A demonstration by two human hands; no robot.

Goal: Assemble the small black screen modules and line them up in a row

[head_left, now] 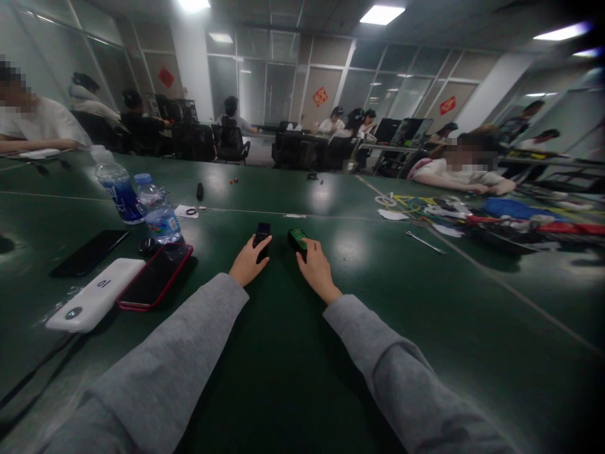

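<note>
At the middle of the green table (265, 378), head view: two small objects lie side by side, apart, one under each hand. The left hand (249, 261) has its fingers closed around a black gadget (263, 234), the thumb and forefinger at its right side; the right hand (316, 265) has its fingers closed on the near part of a green-topped box (297, 236). How firmly either is pressed cannot be told.

Both are held from the near end — probably because that leaves the far ends uncovered and within sight. Their place between the forearms seems chosen for an even reach by both arms. The gadget's long axis runs near to far, almost straight away from the wearer. The box's also runs near to far, but slants — far end to the left, near end to the right, under the fingers. Which end is the front of either cannot be made out.

To the left lie a red-edged phone (155, 277) and a white power bank (101, 293), presumably set aside to leave the hands room; to the right, a wrench (425, 243) lies before a heap of cables (425, 207).
</note>
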